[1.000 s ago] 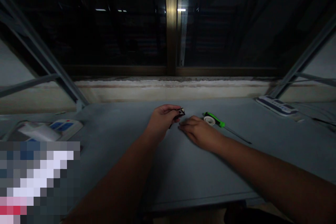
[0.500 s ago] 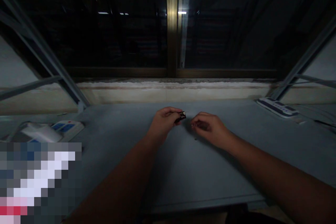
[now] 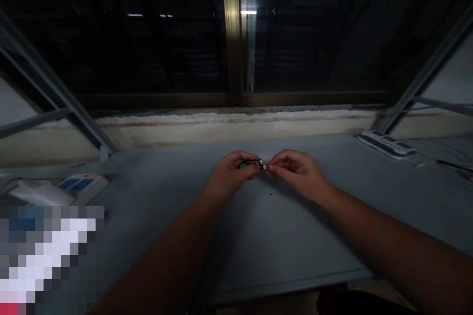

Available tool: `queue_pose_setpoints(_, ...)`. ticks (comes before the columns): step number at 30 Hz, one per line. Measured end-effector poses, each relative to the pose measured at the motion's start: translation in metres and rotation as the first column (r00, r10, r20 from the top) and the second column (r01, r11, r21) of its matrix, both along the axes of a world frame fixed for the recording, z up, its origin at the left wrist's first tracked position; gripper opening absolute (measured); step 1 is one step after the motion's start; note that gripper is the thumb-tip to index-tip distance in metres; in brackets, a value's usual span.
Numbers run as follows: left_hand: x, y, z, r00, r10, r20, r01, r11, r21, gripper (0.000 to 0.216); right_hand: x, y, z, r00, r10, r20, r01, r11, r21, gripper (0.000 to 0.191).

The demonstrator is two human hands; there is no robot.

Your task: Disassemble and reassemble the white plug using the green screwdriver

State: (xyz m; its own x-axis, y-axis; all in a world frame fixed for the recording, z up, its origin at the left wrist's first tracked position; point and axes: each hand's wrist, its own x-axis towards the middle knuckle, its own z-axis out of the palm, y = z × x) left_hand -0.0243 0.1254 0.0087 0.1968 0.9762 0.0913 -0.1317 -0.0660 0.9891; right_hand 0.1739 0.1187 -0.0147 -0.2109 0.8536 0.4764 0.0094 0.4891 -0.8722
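Observation:
My left hand [image 3: 232, 172] is closed around a small dark part [image 3: 257, 163] with a light end, held just above the grey table [image 3: 258, 236]. A bit of green shows between its fingers. My right hand [image 3: 295, 171] pinches something tiny against the right end of that part; what it pinches is too small to name. Both hands meet at the middle of the table. A tiny dark speck [image 3: 271, 194] lies on the table below them.
A white power strip [image 3: 384, 143] lies at the back right, with cables beyond it. At the left sit a white device with blue buttons [image 3: 79, 184] and a white bag [image 3: 37, 194]. A window ledge [image 3: 229, 125] and dark window stand behind the table.
My right hand left the table near the green screwdriver, rose in a pinch and came up to the part in my left hand. The screwdriver is now hidden behind my hands.

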Motion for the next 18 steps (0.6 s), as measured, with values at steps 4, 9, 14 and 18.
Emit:
queue_pose_setpoints(4, 0.0019, 0.0004, -0.0008, 1.000, -0.019, 0.004, 0.019, 1.000, -0.008, 0.027, 0.0001, 0.0001, -0.0020, 0.999, -0.018, 0.032, 0.017, 1.000, 0.020, 0.023)
queue_pose_setpoints(9, 0.0024, -0.0008, 0.0003, 0.999, -0.028, 0.021, 0.028, 1.000, -0.004, 0.023, 0.0035, 0.0008, -0.0034, 0.991, -0.070, 0.111, 0.062, 0.995, 0.079, 0.014)
queue_pose_setpoints(14, 0.0025, -0.0035, 0.0012, 0.999, -0.035, 0.030, 0.035, 0.999, 0.007, 0.023, 0.0056, -0.0006, -0.0012, 0.970, -0.135, 0.200, 0.102, 0.981, 0.167, 0.013)
queue_pose_setpoints(18, 0.0032, -0.0037, 0.0000, 0.996, -0.065, 0.057, 0.064, 0.998, 0.014, 0.029, 0.0063, -0.0040, 0.0032, 0.949, -0.188, 0.252, 0.122, 0.960, 0.254, 0.010)
